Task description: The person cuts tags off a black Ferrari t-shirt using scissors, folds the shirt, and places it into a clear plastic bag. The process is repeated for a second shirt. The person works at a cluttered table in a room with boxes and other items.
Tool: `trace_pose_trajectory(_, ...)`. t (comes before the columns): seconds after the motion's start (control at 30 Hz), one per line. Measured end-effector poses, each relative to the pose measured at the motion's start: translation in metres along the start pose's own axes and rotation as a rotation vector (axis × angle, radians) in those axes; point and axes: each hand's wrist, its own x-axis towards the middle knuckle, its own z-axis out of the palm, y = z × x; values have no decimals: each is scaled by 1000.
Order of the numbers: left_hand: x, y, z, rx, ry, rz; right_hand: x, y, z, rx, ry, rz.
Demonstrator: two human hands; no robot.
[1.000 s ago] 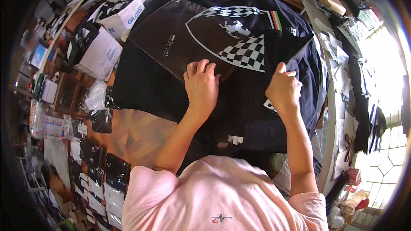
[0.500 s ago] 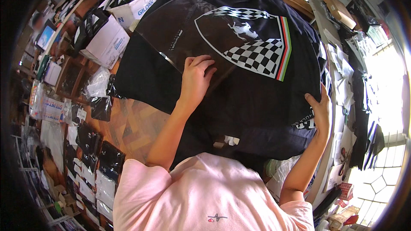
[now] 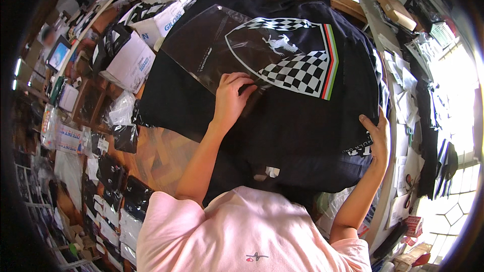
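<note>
A large black garment (image 3: 302, 136) lies spread in front of me, printed with a shield of black-and-white checks, a silver horse and red, white and green stripes. Over its upper left part lies a clear plastic sheet (image 3: 194, 45), whose lower edge meets my left hand (image 3: 233, 95). The fingers of that hand are curled and pinch the plastic near the shield's lower left side. At the garment's right edge my right hand (image 3: 377, 136) grips the black cloth, thumb on top, beside some white lettering. The tips of its other fingers are hidden.
Open cartons (image 3: 128, 63) of dark goods stand at the far left. Bagged dark garments (image 3: 123, 186) are stacked at the lower left above a wooden parquet floor (image 3: 169, 153). Along the right runs a table (image 3: 398, 116) with papers, and scissors (image 3: 409, 181) lie there.
The view has tilted slightly, so the scene sits a little lower. Both hands keep nearly the same places on the plastic and the cloth.
</note>
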Motion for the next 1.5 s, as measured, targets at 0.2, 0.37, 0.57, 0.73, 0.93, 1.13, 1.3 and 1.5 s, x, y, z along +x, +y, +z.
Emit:
trace_pose_trajectory(0.2, 15, 15, 16, -203, -356, 196, -4, -3, -1, 113, -50, -50)
trace_pose_trajectory(0.37, 35, 31, 33, -226, -563, 252, -3, 8, -3, 266, -66, -45)
trace_pose_trajectory(0.57, 47, 35, 42, -173, -541, 329, -4, 11, -8, 166, -25, -46)
trace_pose_trajectory(0.73, 43, 36, 48, -22, -335, 398, -7, 2, -7, 173, -30, -64)
trace_pose_trajectory(0.93, 43, 28, 56, -102, -447, 298, -9, 14, -14, 258, -38, -52)
trace_pose_trajectory(1.13, 42, 29, 49, -154, -515, 191, -13, 24, -12, 378, -27, 25)
trace_pose_trajectory(1.3, 39, 32, 52, -152, -409, 216, -15, 6, -11, 323, -5, 83)
trace_pose_trajectory(1.5, 34, 25, 59, -93, -247, 263, -12, 27, -12, 423, 26, 229)
